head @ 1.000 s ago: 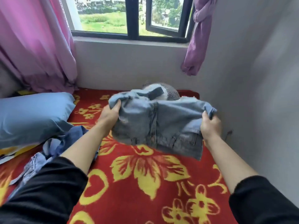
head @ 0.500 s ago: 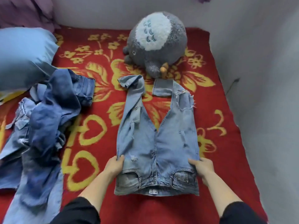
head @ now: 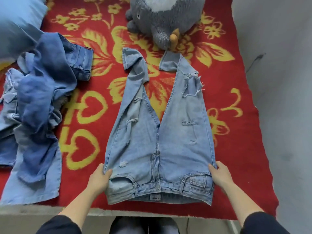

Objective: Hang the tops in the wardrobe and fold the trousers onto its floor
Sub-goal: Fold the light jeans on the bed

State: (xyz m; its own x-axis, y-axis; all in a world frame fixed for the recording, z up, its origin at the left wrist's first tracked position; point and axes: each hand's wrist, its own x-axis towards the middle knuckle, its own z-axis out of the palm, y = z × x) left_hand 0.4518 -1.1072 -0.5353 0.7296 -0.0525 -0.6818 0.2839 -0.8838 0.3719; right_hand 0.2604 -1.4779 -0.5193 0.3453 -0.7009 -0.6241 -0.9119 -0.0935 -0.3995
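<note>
The red blanket is covering the bed, and the pale jeans are lying flat on it, front up. Their long axis is running straight away from the person: the waistband is sitting nearest the bed's front edge, and the two legs are splaying out toward the plush toy. The left cuff is lying turned over. A heap of darker denim is lying well apart to the left. The left hand and right hand are each pinching a side seam at hip height, thumb on top, fingers curling round the edge. Both are equally near, one at each side, so a lengthwise fold, leg over leg, is looking like the likely next move. The wardrobe is not showing in this view, nor is any other container.
</note>
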